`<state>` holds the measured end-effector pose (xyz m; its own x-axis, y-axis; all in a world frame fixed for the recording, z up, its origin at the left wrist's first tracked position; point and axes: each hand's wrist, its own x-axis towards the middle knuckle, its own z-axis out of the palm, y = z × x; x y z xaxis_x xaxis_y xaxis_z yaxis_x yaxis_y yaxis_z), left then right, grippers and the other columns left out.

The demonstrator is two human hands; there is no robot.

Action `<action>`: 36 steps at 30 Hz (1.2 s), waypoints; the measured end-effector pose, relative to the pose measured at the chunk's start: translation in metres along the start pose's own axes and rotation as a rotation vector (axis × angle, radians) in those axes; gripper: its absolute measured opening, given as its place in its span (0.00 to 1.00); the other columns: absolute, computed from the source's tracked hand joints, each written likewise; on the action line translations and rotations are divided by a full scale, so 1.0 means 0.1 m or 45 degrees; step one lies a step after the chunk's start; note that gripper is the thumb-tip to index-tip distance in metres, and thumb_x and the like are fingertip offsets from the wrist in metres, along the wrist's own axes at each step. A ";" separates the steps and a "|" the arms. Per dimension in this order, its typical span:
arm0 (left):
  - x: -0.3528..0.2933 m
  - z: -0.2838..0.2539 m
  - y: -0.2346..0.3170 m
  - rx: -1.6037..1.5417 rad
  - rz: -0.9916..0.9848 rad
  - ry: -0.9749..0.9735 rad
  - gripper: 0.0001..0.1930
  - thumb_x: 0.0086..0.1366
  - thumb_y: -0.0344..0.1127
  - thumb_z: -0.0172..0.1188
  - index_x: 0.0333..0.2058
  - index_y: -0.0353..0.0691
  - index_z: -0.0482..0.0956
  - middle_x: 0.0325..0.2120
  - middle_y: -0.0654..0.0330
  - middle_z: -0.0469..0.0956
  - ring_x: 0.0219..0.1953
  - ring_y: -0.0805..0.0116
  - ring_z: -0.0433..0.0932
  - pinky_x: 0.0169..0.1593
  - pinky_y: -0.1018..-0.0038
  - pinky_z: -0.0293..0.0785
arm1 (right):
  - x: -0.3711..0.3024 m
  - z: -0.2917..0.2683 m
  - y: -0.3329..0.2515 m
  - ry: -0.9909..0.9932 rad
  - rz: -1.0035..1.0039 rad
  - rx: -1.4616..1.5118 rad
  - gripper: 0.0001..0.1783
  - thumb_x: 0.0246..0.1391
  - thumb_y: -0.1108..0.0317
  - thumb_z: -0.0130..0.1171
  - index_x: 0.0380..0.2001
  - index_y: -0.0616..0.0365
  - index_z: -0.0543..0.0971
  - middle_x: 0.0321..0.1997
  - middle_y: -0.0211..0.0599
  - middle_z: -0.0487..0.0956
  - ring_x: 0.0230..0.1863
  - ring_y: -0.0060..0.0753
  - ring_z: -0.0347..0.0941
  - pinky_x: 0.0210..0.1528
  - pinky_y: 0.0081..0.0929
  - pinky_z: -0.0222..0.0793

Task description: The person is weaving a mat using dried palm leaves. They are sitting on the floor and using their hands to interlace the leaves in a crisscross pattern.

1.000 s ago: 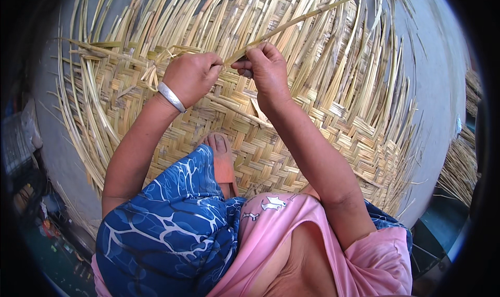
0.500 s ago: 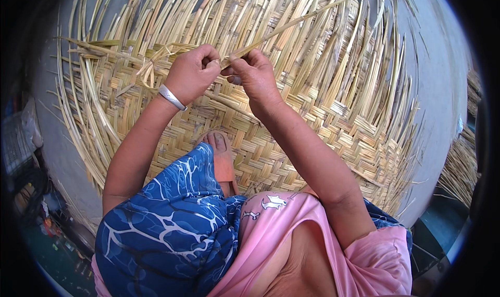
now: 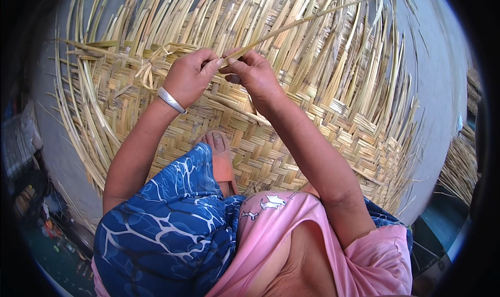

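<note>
A long flattened reed strip [image 3: 291, 25] slants from between my hands up to the far right, above the mat. My right hand [image 3: 252, 78] pinches its near end between thumb and fingers. Close beside it, my left hand [image 3: 190, 77], with a silver bangle on the wrist, has thumb and fingertips closed at the tip of the same strip. Under both hands lies a partly woven reed mat [image 3: 333, 135] in a slanting pattern. Its loose strips fan out along the far side. A knotted bundle of pale strips [image 3: 151, 70] sits just left of my left hand.
My sandalled foot [image 3: 219, 154] rests on the near part of the mat. Grey floor [image 3: 440, 89] surrounds it. A heap of loose reeds [image 3: 458, 164] lies at the far right edge. Assorted clutter [image 3: 52, 219] lies at the lower left.
The strip between my fingers has turned slightly and its far end sits a little lower. My fingers have shifted slightly at its near end. The mat has stayed in place.
</note>
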<state>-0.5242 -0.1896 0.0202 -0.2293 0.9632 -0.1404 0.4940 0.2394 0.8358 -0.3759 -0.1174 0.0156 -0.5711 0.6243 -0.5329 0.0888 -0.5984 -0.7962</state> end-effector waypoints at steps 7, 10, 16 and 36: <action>0.01 0.02 0.14 -0.061 0.050 0.163 0.08 0.61 0.36 0.56 0.31 0.36 0.75 0.21 0.56 0.76 0.22 0.67 0.74 0.28 0.73 0.70 | 0.02 0.06 -0.15 0.016 0.072 0.407 0.10 0.57 0.67 0.48 0.38 0.61 0.71 0.37 0.37 0.76 0.36 0.28 0.73 0.38 0.26 0.69; 0.00 0.04 0.15 -0.038 0.056 0.151 0.08 0.60 0.35 0.56 0.31 0.36 0.74 0.23 0.55 0.76 0.23 0.64 0.75 0.29 0.72 0.70 | 0.06 0.01 -0.17 0.043 0.077 0.444 0.10 0.58 0.66 0.47 0.38 0.61 0.71 0.38 0.39 0.77 0.36 0.29 0.73 0.39 0.27 0.70; -0.02 0.11 0.07 0.038 0.047 0.013 0.07 0.60 0.31 0.56 0.34 0.33 0.75 0.25 0.59 0.74 0.25 0.74 0.70 0.30 0.78 0.68 | 0.08 -0.15 -0.19 0.195 0.040 0.373 0.11 0.60 0.67 0.43 0.41 0.61 0.70 0.39 0.43 0.78 0.39 0.33 0.75 0.42 0.32 0.71; -0.19 0.16 0.12 -0.054 -0.117 -0.128 0.07 0.59 0.31 0.53 0.34 0.35 0.75 0.23 0.53 0.75 0.24 0.62 0.74 0.30 0.70 0.70 | 0.19 -0.48 -0.50 0.418 -0.216 0.368 0.09 0.60 0.69 0.43 0.40 0.62 0.68 0.35 0.44 0.78 0.35 0.34 0.77 0.39 0.32 0.76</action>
<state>-0.5008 -0.2028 0.0242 -0.1854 0.9454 -0.2680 0.4385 0.3237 0.8384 -0.3521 -0.0510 0.0314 -0.2655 0.8235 -0.5013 -0.2414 -0.5602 -0.7924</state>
